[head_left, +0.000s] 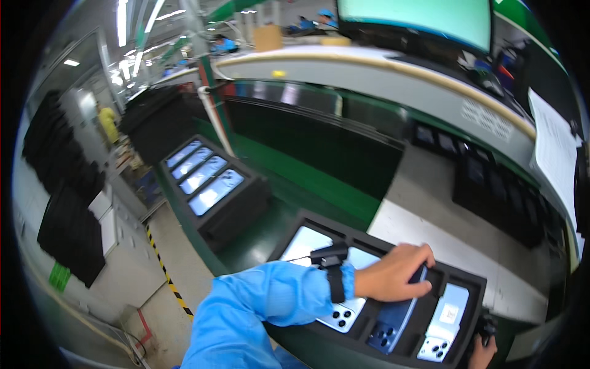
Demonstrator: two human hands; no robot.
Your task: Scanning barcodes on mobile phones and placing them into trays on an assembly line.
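My left hand (395, 275) reaches across a black foam tray (473, 286), thumb and fingers closed around the upper part of a dark blue phone (391, 326). That phone lies camera end toward me in its slot. To its right, a pale blue phone (444, 323) with a white label fills another slot. Left of it, a light phone (340, 315) is partly covered by my forearm, and one more light phone (306, 241) shows beyond my sleeve. At the tray's right end, my right hand (483, 353) is only partly in view beside a black device (486, 328); its fingers are hard to make out.
Further left, another black foam tray (238, 195) holds several light phones. Dark trays (498, 187) with phones stand at the right under a shelf (393, 66). Above are a monitor (418, 23) and hanging paper sheets (551, 147). Stacked black trays (70, 234) stand far left.
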